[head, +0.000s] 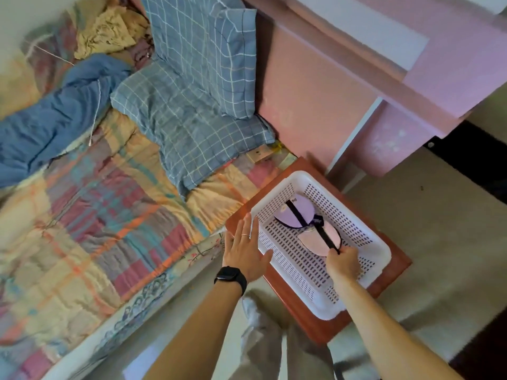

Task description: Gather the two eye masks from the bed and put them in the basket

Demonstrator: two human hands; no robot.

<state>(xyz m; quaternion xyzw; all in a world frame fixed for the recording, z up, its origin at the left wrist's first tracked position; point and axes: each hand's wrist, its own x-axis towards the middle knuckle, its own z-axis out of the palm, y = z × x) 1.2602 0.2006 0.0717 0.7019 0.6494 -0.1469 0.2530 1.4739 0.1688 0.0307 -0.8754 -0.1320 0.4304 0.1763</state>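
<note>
A white perforated basket (365,234) sits on a red-brown wooden stand (395,272) beside the bed. Inside it lie a purple eye mask (301,212) toward the far end and a pink eye mask (315,241) nearer me, each with a black strap. My right hand (343,263) is inside the basket, closed on the near end of the pink mask and its strap. My left hand (245,249) is open, fingers spread, lying flat against the basket's left rim; a black watch sits on that wrist.
The bed (90,220) with a patchwork quilt fills the left. Two grey-blue checked pillows (192,111) and a blue blanket (55,119) lie at its head. A pink headboard and cabinet (343,86) stand behind the basket. Beige floor (439,256) lies to the right.
</note>
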